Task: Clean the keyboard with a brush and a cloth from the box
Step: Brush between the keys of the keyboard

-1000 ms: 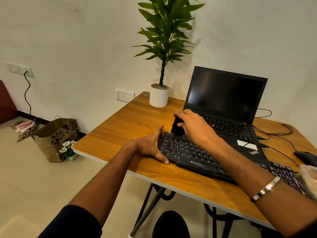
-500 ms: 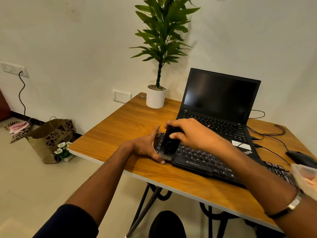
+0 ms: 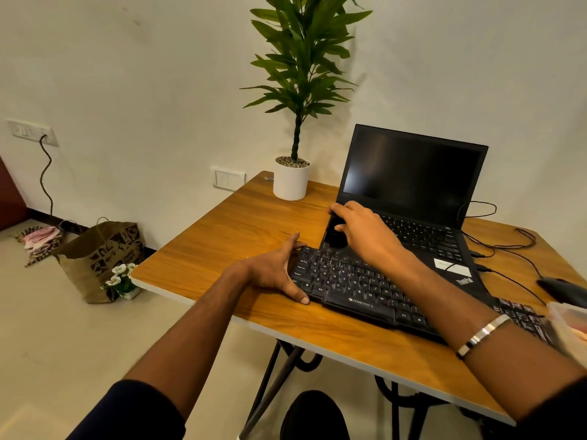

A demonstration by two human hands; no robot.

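A black keyboard [image 3: 359, 287] lies across the wooden table [image 3: 228, 236] in front of a laptop. My right hand [image 3: 365, 231] grips a black brush [image 3: 334, 231] at the keyboard's far left corner, bristles down on the top key row. My left hand [image 3: 276, 271] holds the keyboard's left end, thumb along the near edge and fingers at the far corner. A clear plastic box [image 3: 568, 325] shows at the right edge; its contents are blurred and no cloth is plain to see.
An open black laptop [image 3: 413, 185] stands behind the keyboard, with cables and a black mouse [image 3: 562, 289] to its right. A potted plant [image 3: 292, 179] sits at the table's far left corner. A paper bag [image 3: 95, 258] stands on the floor on the left.
The brush went from the keyboard's near left edge back up to the far top row. My left hand stayed on the keyboard's left end. The camera shifted slightly.
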